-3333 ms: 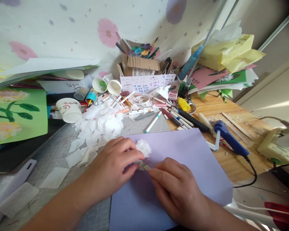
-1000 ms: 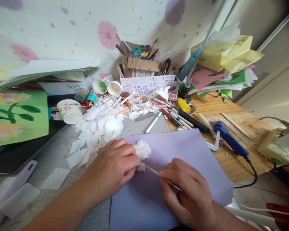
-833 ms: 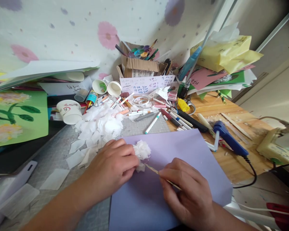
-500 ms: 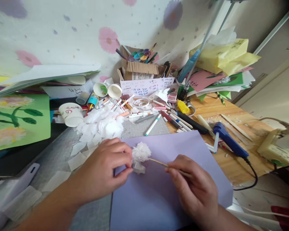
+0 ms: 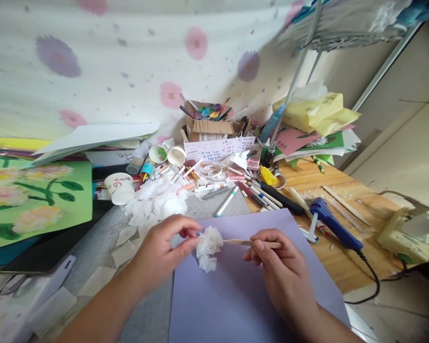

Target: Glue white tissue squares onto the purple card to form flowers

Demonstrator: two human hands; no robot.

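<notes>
A crumpled white tissue flower (image 5: 209,242) sits on the tip of a thin wooden stick (image 5: 250,243), held just above a lilac paper sheet (image 5: 243,281). My right hand (image 5: 279,271) grips the stick near its rear end. My left hand (image 5: 164,247) pinches the left side of the tissue flower with thumb and fingertips. A heap of white tissue squares (image 5: 153,205) lies just beyond my left hand.
A blue glue gun (image 5: 334,224) with a black cord lies right of the sheet. Markers and pens (image 5: 236,188), paper cups (image 5: 119,188), a cardboard box (image 5: 209,126) and stacked coloured papers (image 5: 311,128) crowd the back. A green flower picture (image 5: 32,200) lies at left.
The stick with the tissue flower has lifted from slanting down on the sheet to nearly level. My left hand went from covering the flower to pinching its side. The view tilted upward.
</notes>
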